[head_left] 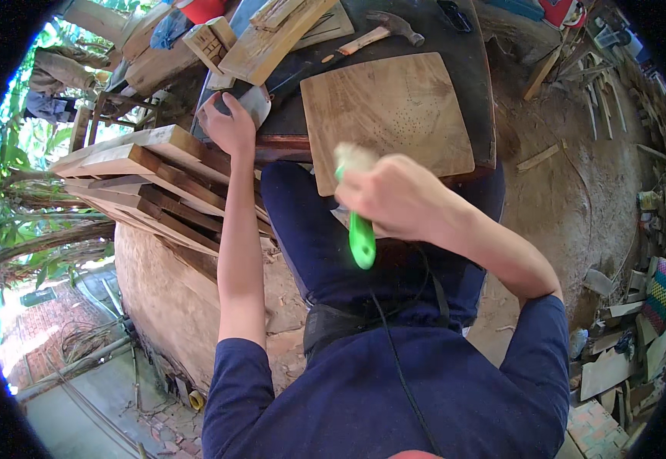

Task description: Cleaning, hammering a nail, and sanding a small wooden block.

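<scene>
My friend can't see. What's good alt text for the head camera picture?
A person's right hand holds a green-handled brush near a flat wooden board on a dark table. The left hand is at a greyish object, too unclear to name; a hammer lies beyond the board.

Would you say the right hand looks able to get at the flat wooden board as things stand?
Probably yes: the right hand, gripping a green-handled brush, appears close to the near edge of the wooden board, and nothing seems to block the way.

Dirt floor (pixel 543 203) | dark-topped table (pixel 474 92) | green foliage (pixel 61 141), left | sunlit brickwork (pixel 53 325)
</scene>
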Demonstrator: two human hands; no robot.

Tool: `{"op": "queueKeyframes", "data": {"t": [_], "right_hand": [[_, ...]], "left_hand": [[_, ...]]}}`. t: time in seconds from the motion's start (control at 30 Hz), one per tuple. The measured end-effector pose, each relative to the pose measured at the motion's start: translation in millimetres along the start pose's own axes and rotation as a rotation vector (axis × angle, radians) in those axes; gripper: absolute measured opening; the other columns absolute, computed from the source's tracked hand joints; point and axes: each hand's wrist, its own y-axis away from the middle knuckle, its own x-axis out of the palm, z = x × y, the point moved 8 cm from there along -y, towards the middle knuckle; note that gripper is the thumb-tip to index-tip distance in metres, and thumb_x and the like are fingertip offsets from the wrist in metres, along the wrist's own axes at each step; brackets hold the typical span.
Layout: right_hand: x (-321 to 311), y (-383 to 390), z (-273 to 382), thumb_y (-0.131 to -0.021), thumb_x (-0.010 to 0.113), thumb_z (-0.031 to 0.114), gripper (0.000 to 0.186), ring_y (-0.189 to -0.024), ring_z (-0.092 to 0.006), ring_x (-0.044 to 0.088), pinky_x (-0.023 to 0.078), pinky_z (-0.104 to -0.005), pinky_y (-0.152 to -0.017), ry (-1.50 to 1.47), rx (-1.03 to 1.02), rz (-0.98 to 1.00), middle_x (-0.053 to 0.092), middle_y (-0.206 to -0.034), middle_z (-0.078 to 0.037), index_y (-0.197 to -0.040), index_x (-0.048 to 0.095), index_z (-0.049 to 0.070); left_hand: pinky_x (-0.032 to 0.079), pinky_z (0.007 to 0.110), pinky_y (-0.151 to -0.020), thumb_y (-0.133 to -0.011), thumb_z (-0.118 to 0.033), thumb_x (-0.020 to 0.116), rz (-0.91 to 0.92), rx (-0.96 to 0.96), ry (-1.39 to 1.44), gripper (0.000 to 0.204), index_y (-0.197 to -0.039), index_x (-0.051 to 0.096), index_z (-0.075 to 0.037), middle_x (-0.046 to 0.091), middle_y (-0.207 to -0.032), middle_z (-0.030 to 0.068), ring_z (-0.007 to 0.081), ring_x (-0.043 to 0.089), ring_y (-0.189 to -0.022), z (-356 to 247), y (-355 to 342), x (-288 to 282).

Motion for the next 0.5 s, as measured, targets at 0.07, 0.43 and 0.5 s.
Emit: {"op": "queueKeyframes", "data": {"t": [0.07, 0.43, 0.5], "right_hand": [[-17.0, -1.4, -7.7, -0.077, 0.074, 0.013, 0.01, -0.084, -0.0245, 0.072, 0.059, -0.0354, -0.06, -0.671, -0.061, 0.005, 0.069, -0.083, -0.008, -0.078, 0.066, 0.007], [-24.3, 15.0, -58.1, -0.082, 0.069, 0.013, 0.009, -0.079, -0.0331, 0.068, 0.053, -0.0449, -0.066, -0.46, 0.246, -0.054, 0.068, -0.084, -0.012, -0.085, 0.064, 0.006], [-36.1, 42.8, -90.7, -0.082, 0.068, 0.01, 0.008, -0.075, -0.0352, 0.066, 0.052, -0.0449, -0.067, -0.364, 0.608, 0.003, 0.066, -0.078, -0.014, -0.081, 0.062, 0.005]], "left_hand": [[0.042, 0.05, -0.105, -0.099, -0.028, 0.062, -0.001, -0.001, 0.022, 0.036, -0.117, 0.066, 0.003, 0.062, -0.12, 0.0265, 0.0437, 0.056, -0.118, 1.7, -0.9, -1.9], [0.043, 0.05, -0.104, -0.098, -0.026, 0.062, -0.005, 0.026, 0.015, 0.035, -0.116, 0.066, 0.004, 0.063, -0.119, 0.0264, 0.0434, 0.056, -0.118, 0.6, -0.1, -3.5], [0.043, 0.05, -0.103, -0.098, -0.026, 0.062, -0.012, 0.021, 0.009, 0.035, -0.115, 0.066, 0.005, 0.063, -0.119, 0.0266, 0.0436, 0.056, -0.117, -1.9, -0.9, -3.5]]}}
